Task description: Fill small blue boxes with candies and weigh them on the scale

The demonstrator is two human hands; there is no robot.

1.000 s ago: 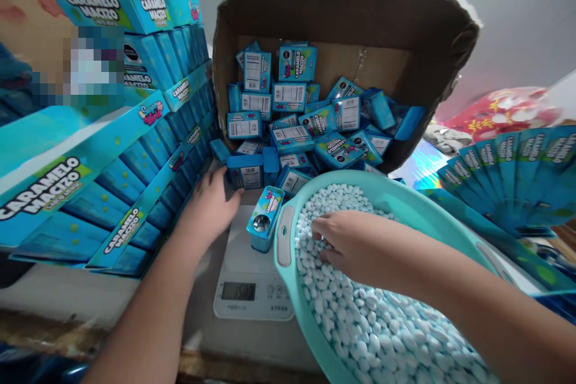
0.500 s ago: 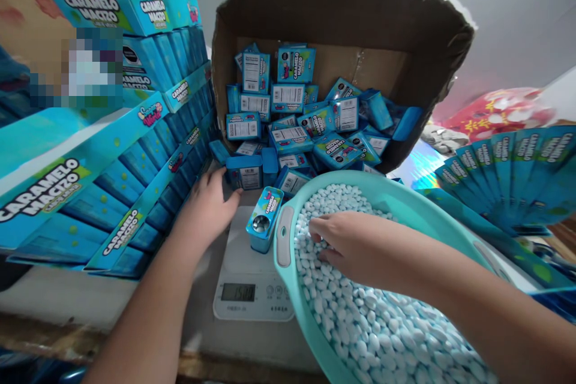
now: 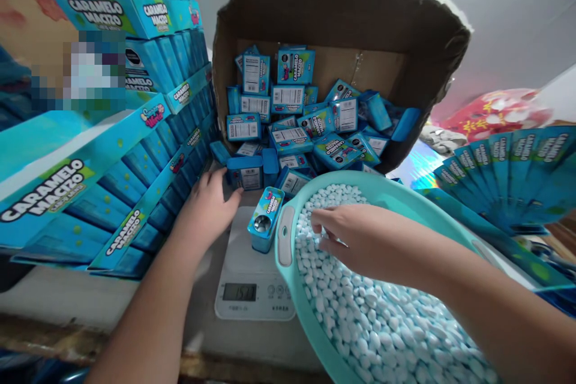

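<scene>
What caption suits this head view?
Right hand over pale candies in a teal basin, left hand beside blue boxes, one upright box on a scale.

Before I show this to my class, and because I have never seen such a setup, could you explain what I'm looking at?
There is no machine here, only a person's two bare hands. The view comes from a camera worn on the head, looking forward and down.

On the table is a white digital scale, with a blue Caramelo Macizo container standing on it. To its right is a teal basin of pale blue candies. Behind, an open cardboard box holds many blue packs; display cartons are stacked at the left.

The left hand is beside the nearest packs, with nothing visibly gripped. The right hand is over the candies; whether its fingers hold any is hidden.
</scene>
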